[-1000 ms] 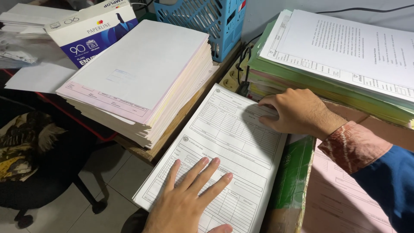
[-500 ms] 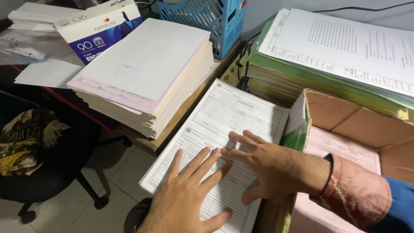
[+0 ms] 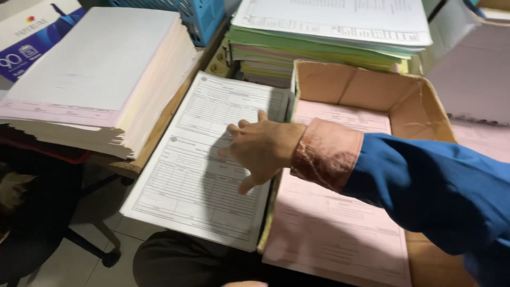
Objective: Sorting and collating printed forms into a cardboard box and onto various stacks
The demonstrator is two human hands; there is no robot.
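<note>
My right hand lies palm down on a stack of white printed forms, fingers spread and holding nothing. Its sleeve is blue with a pinkish patterned cuff. The stack rests across my lap, between a wooden desk edge and an open cardboard box. Pink forms lie inside the box, just right of the hand. Of my left hand only a thin sliver shows at the bottom edge, so its fingers cannot be read.
A tall pile of white, yellow and pink sheets sits on the desk at left, beside a blue-and-white paper ream package. Behind are a blue plastic basket and a stack of green and white papers. A chair base stands on the tiled floor.
My left hand has slid off the white forms toward the bottom edge. My right hand moved up and left across the sheet, and my view has swung right over the box.
</note>
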